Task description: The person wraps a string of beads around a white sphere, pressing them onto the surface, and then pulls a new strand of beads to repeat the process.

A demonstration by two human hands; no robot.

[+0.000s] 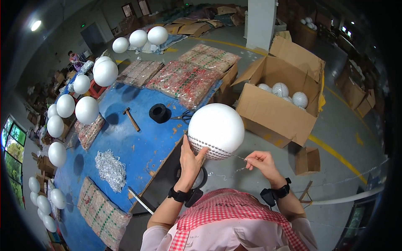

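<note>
- Left hand [190, 161] is cupped up against the underside of the white foam ball [216, 131], thumb and fingers spread on its lower face, steadying it above the dark table edge [161, 175].
- Right hand [261, 162] is closed to a pinch, thumb against forefinger, on the thin bead strand [234, 155], held just clear of the ball at its lower right.
- From that pinch the strand runs taut and nearly level, leftward to the ball's bottom band; its long axis lies left to right, with the free end trailing down below the hand.
- Progress, as I judge it: only the bottom cap carries rows of beading; the broad upper dome is bare white, so most of the covering is left.
- The ball is round, so no long axis; its beaded pole points down toward the person.
- Beyond: black tape roll [159, 113], scissors [184, 116], hammer [131, 119] on the blue table [125, 146], plain white balls [86, 110] hanging left, open cardboard box [276, 106] of covered balls to the right.
</note>
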